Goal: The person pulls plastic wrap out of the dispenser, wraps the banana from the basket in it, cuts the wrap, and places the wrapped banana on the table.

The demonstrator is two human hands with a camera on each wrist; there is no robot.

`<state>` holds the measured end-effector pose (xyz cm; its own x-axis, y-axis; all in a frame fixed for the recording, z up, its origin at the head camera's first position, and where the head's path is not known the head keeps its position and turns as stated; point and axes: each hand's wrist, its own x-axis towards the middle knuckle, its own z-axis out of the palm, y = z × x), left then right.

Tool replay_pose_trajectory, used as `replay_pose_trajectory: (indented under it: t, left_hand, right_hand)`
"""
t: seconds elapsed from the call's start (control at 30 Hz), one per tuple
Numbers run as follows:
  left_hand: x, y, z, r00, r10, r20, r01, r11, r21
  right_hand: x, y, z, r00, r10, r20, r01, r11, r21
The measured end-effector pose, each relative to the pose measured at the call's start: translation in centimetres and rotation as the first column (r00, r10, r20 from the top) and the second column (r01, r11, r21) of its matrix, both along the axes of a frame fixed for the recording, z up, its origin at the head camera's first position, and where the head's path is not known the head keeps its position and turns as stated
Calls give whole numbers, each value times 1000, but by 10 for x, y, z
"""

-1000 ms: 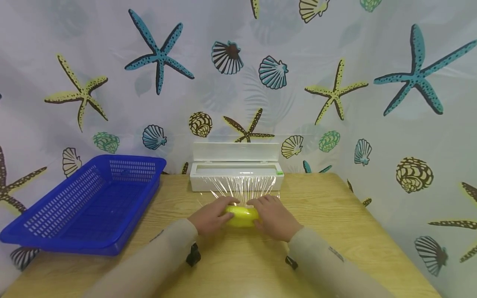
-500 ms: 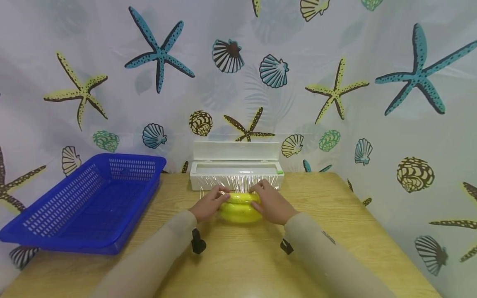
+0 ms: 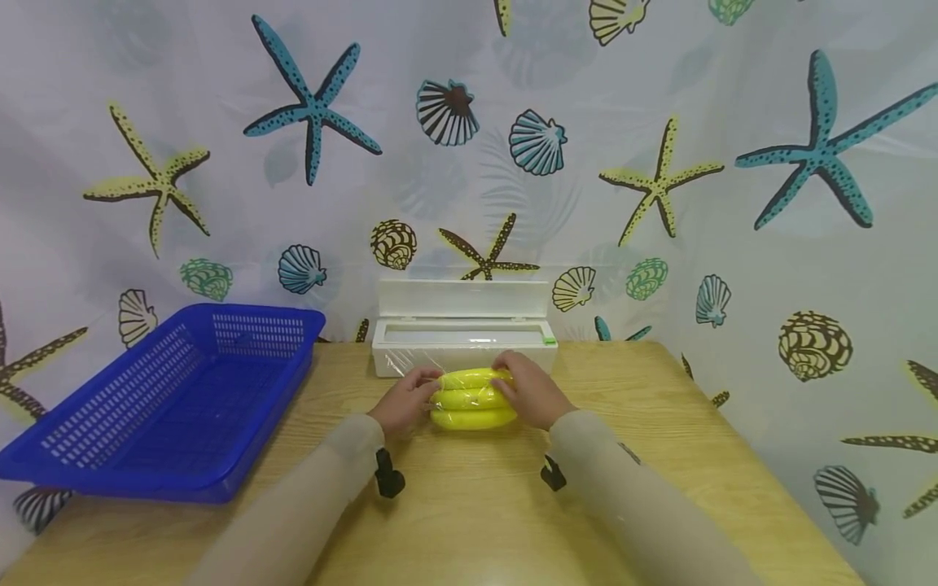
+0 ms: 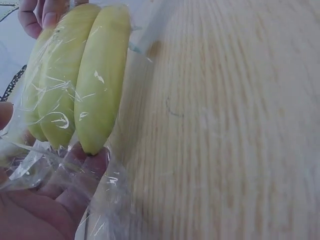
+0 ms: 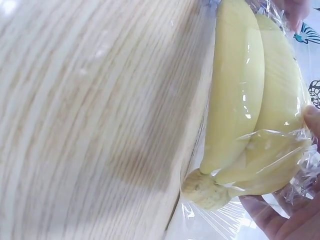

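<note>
A bunch of yellow bananas (image 3: 472,400), covered in clear plastic wrap (image 4: 60,82), is held up in front of a white box. My left hand (image 3: 401,404) grips its left end, the fingers reaching behind and under the banana tips in the left wrist view. At the stem end my right hand (image 3: 533,391) holds the bunch, thumb on the near side. Loose crumpled film gathers around both hands. The white cling film dispenser box (image 3: 465,358) stands just behind with its lid (image 3: 463,298) raised. Whether film still runs from box to bananas, I cannot tell.
A blue plastic basket (image 3: 242,399) stands on the left of the wooden table (image 3: 469,521). Behind the table hangs a white curtain (image 3: 454,187) printed with starfish and shells, and it continues along the right side.
Both hands have lifted the bananas toward the box and turned them over within the film, so several bananas now face the head camera. The film stretched from the box shows much less.
</note>
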<state>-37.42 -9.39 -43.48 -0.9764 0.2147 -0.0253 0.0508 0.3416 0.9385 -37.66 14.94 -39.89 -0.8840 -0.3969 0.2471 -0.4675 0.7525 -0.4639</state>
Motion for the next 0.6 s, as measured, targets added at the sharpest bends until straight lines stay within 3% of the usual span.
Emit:
replay_pose_trajectory:
  t: [0.23, 0.37, 0.5, 0.6]
  left_hand:
    - [-8, -4, -10, 1000, -3, 4, 3, 1000, -23]
    - [-13, -10, -14, 1000, -1, -31, -2, 995, -102]
    - [-16, -16, -13, 999, -5, -53, -5, 985, -175]
    - [-18, -22, -6, 1000, 4, -25, -8, 986, -165]
  right_hand:
    - [-3, -3, -3, 1000, -23, 0, 23, 999, 30]
    - [-5, -3, -6, 998, -59, 8, 59, 998, 30]
    - [-9, -1, -7, 995, -93, 46, 93, 996, -1]
    - [-10, 1, -8, 991, -100, 87, 104, 994, -37]
